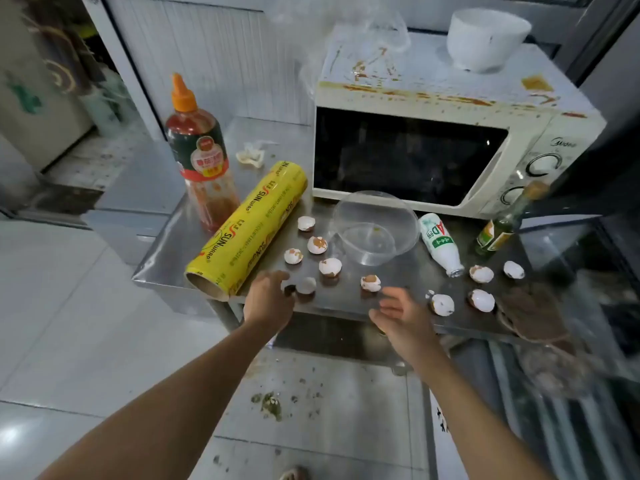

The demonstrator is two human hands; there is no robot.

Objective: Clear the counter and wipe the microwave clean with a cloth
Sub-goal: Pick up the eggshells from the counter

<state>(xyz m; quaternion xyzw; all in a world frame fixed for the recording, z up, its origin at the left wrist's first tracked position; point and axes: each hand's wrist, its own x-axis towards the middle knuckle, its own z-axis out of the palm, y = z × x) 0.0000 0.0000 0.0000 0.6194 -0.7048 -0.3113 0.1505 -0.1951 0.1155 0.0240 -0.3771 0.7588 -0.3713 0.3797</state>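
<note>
While both bare arms reach in from 6 o'clock, the steel counter [166,268] carries the following.

Item 1: cream-white microwave oven [450,147] with a dark glass door, at 1 o'clock, its top and upper front edge streaked with orange-brown sauce. On its top stand a white round tub [485,38], upside down, at the far right, and a crumpled clear plastic bag [374,32] at the far left.

Item 2: tall red sauce squeeze bottle [201,150] with an orange nozzle, upright at 11 o'clock.

Item 3: yellow roll of cling wrap [247,226], lying on its side just beside the sauce bottle, its open cardboard end over the counter's near edge.

Item 4: clear round plastic bowl [375,226], tilted, in front of the microwave door.

Item 5: small white drink bottle [440,242] with green and red print, lying on its side, uncapped mouth toward 5 o'clock.

Item 6: dark green glass bottle [505,223], leaning, at 3 o'clock.

Item 7: broken white eggshell halves [329,266], scattered across the counter's near half from the wrap roll to the right edge.

Left hand [270,299]: fingers curled toward one eggshell piece [306,285] at the near edge; whether it grips the piece cannot be told.

Right hand [401,317]: fingers loosely spread, holding nothing, just short of another eggshell [370,283].
</note>
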